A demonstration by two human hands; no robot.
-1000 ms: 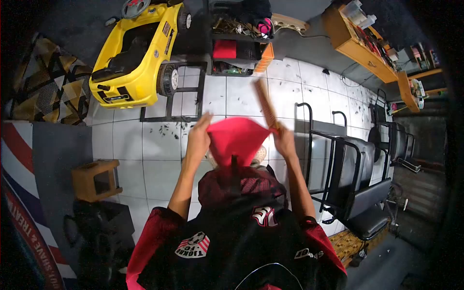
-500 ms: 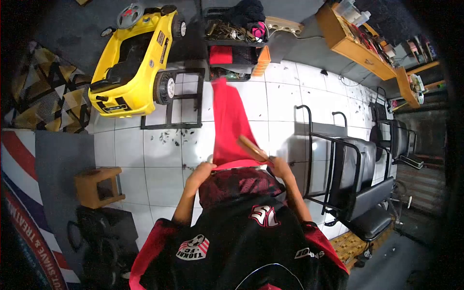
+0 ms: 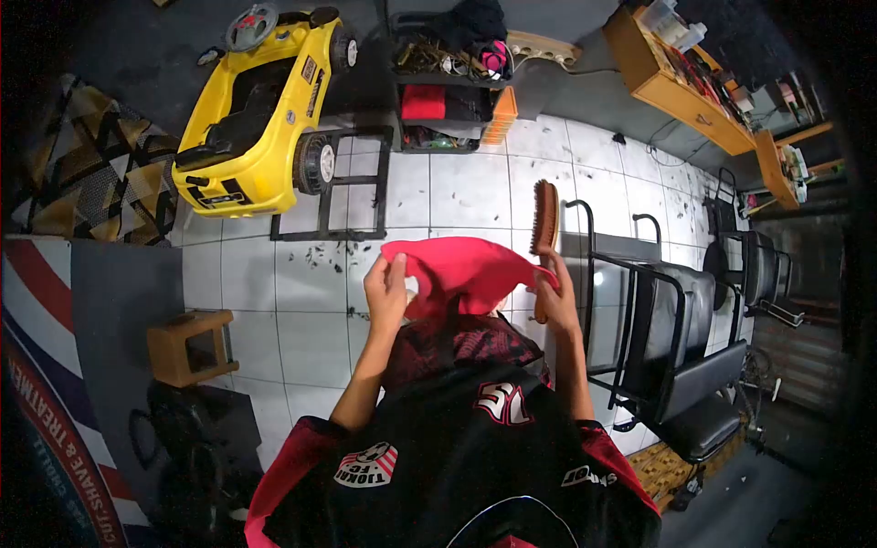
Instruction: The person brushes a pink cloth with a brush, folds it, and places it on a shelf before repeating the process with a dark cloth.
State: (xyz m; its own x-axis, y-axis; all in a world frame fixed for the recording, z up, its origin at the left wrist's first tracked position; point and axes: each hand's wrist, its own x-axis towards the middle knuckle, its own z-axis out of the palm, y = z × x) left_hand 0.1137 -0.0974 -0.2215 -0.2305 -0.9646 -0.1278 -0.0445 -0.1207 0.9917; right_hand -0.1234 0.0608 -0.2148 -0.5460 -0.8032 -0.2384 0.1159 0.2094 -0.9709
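Note:
A red cloth (image 3: pixel 457 265) is stretched between my two hands in front of my body, its middle sagging. At its left corner my left hand (image 3: pixel 387 290) pinches the edge with thumb and fingers. My right hand (image 3: pixel 554 294) grips the cloth's right end and also a brown wooden brush (image 3: pixel 546 219). The brush points away from me, its dark bristles facing left, and its handle end shows below the fingers.
A yellow toy car (image 3: pixel 251 119) stands at the upper left near a black metal frame (image 3: pixel 383 183). Black-framed chairs (image 3: pixel 681 320) line the right side. A small brown stool (image 3: pixel 187 349) is at left. Dark hair clippings lie on the white tiled floor (image 3: pixel 457 196). Ahead stand a shelf rack (image 3: pixel 441 137) and wooden drawers (image 3: pixel 694 119).
The cloth hung forward in a long strip and is now gathered up shorter between my raised hands. The brush has swung from a leftward slant to pointing straight away from me.

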